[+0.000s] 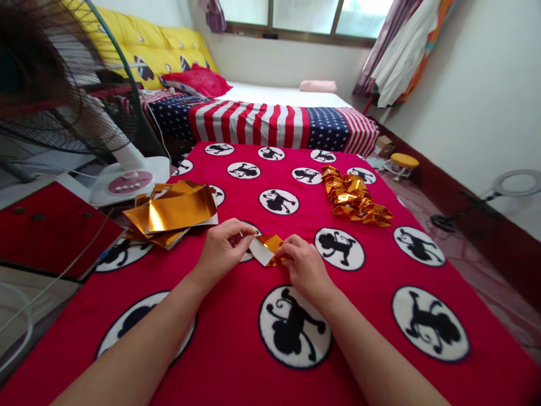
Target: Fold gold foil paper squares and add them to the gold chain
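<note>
A small sheet of gold foil paper (270, 243), partly folded, shows both its shiny gold face and its white back just above the red cloth. My left hand (225, 245) pinches its left end between thumb and finger. At its right end, my right hand (301, 258) has its fingers closed on the paper and covers that part. To the left of my hands lies a loose stack of flat gold foil sheets (181, 212). Several folded gold paper pieces (353, 198) are heaped at the right, beyond my right hand.
The red cloth (228, 349) has white circles with black monkeys. A fan (127, 175) stands at the left beside a dark red box (54, 231). Behind is a bed (270, 121) with a flag-patterned cover. A yellow stool (404, 160) is on the floor at right.
</note>
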